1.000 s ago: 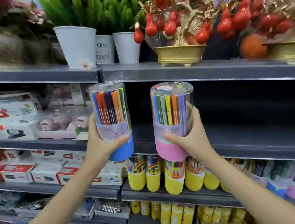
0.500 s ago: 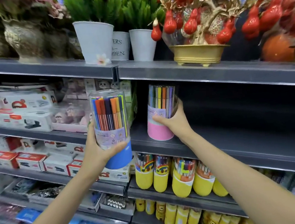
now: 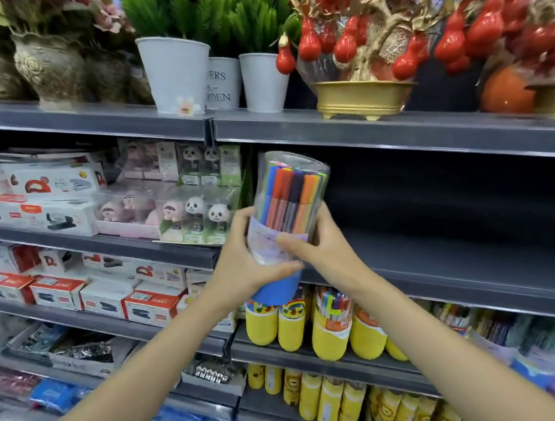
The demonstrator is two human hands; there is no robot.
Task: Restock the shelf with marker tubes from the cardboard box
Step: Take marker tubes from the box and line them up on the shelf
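Head camera view shows, at the far left, white and red cardboard boxes of staplers [image 3: 58, 293] standing in rows on the grey metal shelves. Next to them, on the middle shelf, small panda and pink doll figures in clear plastic packs [image 3: 196, 214] stand close together. Toward the centre, the left hand [image 3: 240, 264] grasps the clear plastic marker tube with a blue base [image 3: 286, 216] from its left side, the thumb lying across the pale label. The tube is tilted a little to the right and is held in the air in front of the dark grey middle shelf [image 3: 442, 263], not touching it. The right hand [image 3: 323, 250] grasps the same tube from the right side, fingers curled on the label. Below the hands, yellow-based marker tubes [image 3: 330, 333] stand in a row on the lower shelf. Above right, a gold bowl with red gourd ornaments [image 3: 360, 99] rests on the top shelf.
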